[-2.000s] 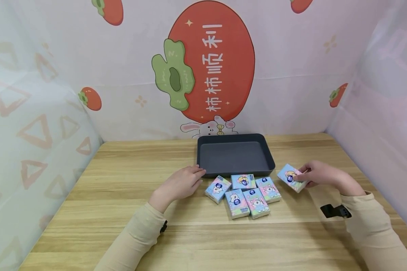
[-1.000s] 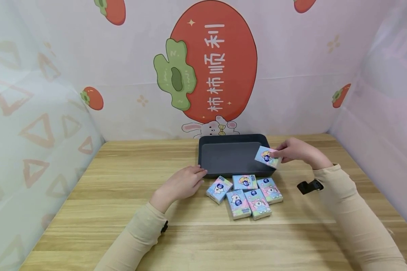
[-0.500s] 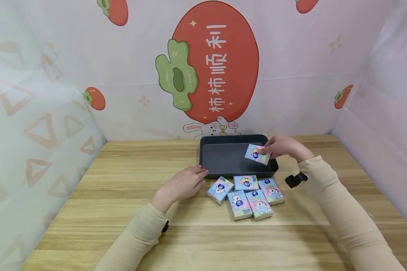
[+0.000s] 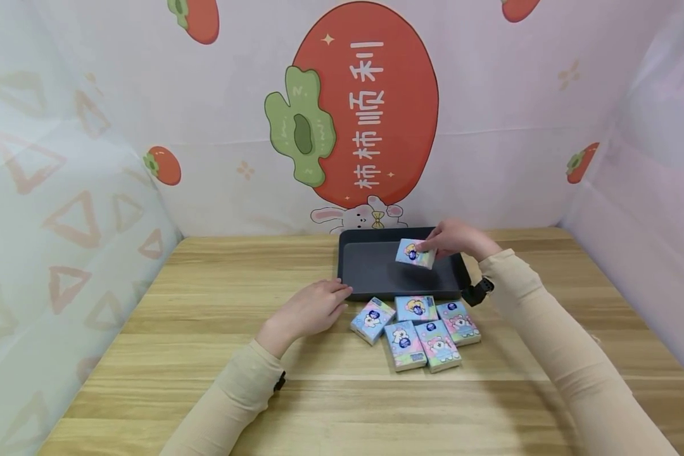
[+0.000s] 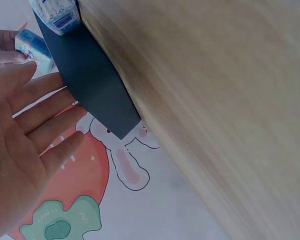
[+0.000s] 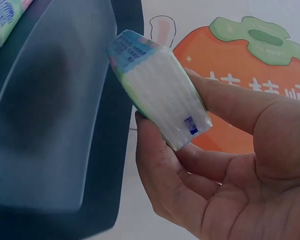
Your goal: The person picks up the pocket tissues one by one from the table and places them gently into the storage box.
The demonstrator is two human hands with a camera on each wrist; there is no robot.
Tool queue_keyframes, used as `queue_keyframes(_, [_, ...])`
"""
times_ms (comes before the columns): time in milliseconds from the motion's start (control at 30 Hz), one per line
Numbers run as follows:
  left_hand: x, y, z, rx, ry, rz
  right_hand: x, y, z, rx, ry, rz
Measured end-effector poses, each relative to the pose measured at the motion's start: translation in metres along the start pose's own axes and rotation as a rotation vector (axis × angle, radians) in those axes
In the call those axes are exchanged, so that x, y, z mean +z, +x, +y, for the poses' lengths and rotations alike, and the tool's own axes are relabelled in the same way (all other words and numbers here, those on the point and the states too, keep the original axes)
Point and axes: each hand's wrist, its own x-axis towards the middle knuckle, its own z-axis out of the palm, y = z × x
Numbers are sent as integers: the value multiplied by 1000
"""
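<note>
Pinched between thumb and fingers, a small tissue pack [image 4: 413, 253] hangs over the dark grey tray [image 4: 365, 269], held by my right hand [image 4: 458, 239]. In the right wrist view the white folded side of that tissue pack [image 6: 162, 95] faces the camera, tilted, and the tray [image 6: 55, 125] lies beside it. My left hand [image 4: 308, 313] rests with its fingertips at the tray's front left corner. Its fingers look straight and spread in the left wrist view, where the hand [image 5: 30, 130] holds nothing.
In front of the tray several more tissue packs [image 4: 406, 346] lie face up on the wooden table [image 4: 234, 405], some touching. A printed cloth backdrop [image 4: 222, 126] stands behind the table, with cloth walls on both sides.
My right hand has carried the tissue pack from the table right of the tray, leftward over the tray. My left hand has stayed at the tray's corner.
</note>
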Motion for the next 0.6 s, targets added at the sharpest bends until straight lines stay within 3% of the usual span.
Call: queue_keyframes(600, [2, 2, -2, 35, 30, 23, 15, 40, -29, 31, 46, 38])
